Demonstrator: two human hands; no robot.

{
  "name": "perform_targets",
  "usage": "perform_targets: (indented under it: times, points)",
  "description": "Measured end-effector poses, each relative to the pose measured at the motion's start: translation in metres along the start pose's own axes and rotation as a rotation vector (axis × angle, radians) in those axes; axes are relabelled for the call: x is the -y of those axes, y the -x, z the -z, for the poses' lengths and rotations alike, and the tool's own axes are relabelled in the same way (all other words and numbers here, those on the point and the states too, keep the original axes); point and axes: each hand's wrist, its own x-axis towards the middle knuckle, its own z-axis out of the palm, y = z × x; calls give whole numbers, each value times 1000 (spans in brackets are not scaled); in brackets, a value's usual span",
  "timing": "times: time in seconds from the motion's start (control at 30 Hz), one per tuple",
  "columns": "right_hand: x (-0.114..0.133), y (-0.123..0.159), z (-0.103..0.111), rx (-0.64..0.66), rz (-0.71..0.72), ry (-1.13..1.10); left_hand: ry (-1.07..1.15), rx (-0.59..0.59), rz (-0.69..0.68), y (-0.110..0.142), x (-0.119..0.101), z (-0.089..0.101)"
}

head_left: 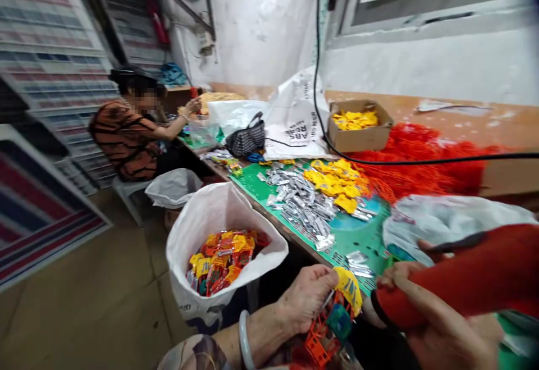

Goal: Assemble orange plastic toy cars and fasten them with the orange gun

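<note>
While the left hand (305, 297) clamps its yellow end (349, 288), the plastic piece (339, 322) sits just near of the worktop (251, 183), probably light and stiff, its thin orange lattice (318, 345) snappable (that solid end looks the better hold). Someone's hands (450, 325) around a red sleeve (471, 274) crowd the right; the right hand is too hidden to tell.

"ABS" stands on the upright white sack (295, 122); blue marks on the held yellow piece (349, 287) are illegible.

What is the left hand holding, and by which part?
The left hand pinches an assembly of orange, yellow and green plastic by the edge of its curved yellow piece.
</note>
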Motion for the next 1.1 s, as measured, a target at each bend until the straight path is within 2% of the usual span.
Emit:
perform_targets:
  times: [0.1,0.3,0.33,0.4,0.5,0.57,0.63,0.7,0.8,0.87,0.97,1.1]
  points:
    - [-8,-8,-44,53,-77,-136,-25,-120,-156,2,-21,25]
    - [-11,-31,-161,315,32,-347,-160,-313,-456,6,-98,72]
    - [-14,-34,-181,339,45,-353,-222,-354,-499,6,-110,79]
    - [-24,-39,-216,350,40,-336,-670,-586,-597,3,-130,92]
    - [-49,-39,-253,357,-1,-307,-877,-728,-589,-5,-142,110]
    - [-67,-37,-262,340,-30,-276,-974,-769,-537,-11,-139,118]
    - [-79,-35,-259,328,-46,-240,-1083,-774,-454,-14,-133,123]
    - [-84,-38,-247,309,-45,-212,-1188,-763,-396,-15,-126,126]
    - [-75,-54,-214,268,-16,-168,-1354,-689,-322,-15,-118,124]
    - [-63,-71,-184,222,17,-132,-1659,-681,-250,-18,-114,119]
    - [-43,-102,-124,122,74,-75,-1866,-637,-324,-27,-103,95]
    - [-27,-139,-34,-66,138,28,-1744,-305,-565,-45,-78,37]
